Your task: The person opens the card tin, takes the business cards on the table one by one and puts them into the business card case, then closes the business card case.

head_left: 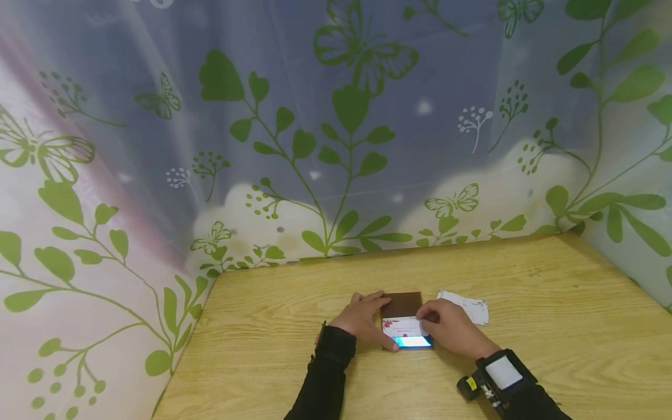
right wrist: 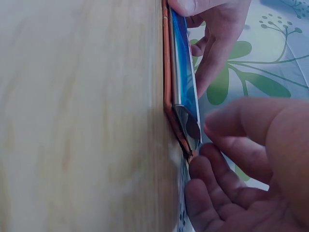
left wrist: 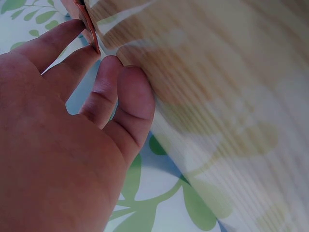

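Observation:
A brown card holder [head_left: 403,304] lies unfolded on the wooden table. On its near half sits a white card [head_left: 401,328] with red print, above a bright blue-and-white strip [head_left: 416,342]. My left hand [head_left: 353,319] spans the holder's left side, its thumb pressing the near left corner and fingers touching the far flap. In the left wrist view, two fingers [left wrist: 79,58] reach the holder's edge. With thumb and fingertips, my right hand [head_left: 454,329] pinches the white card's right edge. The right wrist view shows that edge standing slightly away from the holder [right wrist: 167,67].
Just right of the holder, white cards [head_left: 475,309] with dark markings lie on the table [head_left: 283,297], partly behind my right hand. A curtain [head_left: 294,140] with green leaves and butterflies hangs along the table's far and side edges.

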{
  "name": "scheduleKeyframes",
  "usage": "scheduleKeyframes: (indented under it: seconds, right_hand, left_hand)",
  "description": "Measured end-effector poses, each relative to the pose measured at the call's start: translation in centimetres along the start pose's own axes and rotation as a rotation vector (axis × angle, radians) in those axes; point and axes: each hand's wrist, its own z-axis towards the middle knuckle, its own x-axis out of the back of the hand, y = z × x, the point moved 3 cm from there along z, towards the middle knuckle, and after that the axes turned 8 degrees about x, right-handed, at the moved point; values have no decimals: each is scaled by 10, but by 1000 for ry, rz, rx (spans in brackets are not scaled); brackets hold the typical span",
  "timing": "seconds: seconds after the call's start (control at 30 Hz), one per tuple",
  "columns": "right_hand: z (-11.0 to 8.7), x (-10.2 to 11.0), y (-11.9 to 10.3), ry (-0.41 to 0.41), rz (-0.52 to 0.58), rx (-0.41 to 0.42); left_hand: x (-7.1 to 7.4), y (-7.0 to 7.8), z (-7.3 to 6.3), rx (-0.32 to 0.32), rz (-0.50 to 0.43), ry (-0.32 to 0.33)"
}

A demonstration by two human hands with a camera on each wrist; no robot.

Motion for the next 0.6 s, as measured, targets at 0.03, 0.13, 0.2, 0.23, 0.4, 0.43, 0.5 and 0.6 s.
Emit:
scheduleKeyframes:
  seconds: [0.03,0.13,0.2,0.23,0.4,0.43,0.5,0.6]
  right_hand:
    - [0,0,1,12,-8,2]
    - [0,3,2,50,-17,-6]
    - [0,4,1,81,-15,-7]
    - [0,5,1,102,-21,-9]
    - [-5,13,2,204,-88,-161]
    - [-6,15,4,202,-102,-209]
    - [-8,17,7,178,-130,-287]
    - [-9,18,10,133,-168,-329]
  left_hand:
    - [0,0,0,0,0,1]
    - [0,0,1,-1,-4,0]
    - [0,-1,1,-2,-8,-3]
    - [0,-1,1,-2,-11,-5]
    - [1,0,-1,-2,-31,-20]
    - [1,0,-1,-2,-34,-21]
    - [1,0,-1,-1,-34,-21]
    - [1,0,-1,-2,-28,-18]
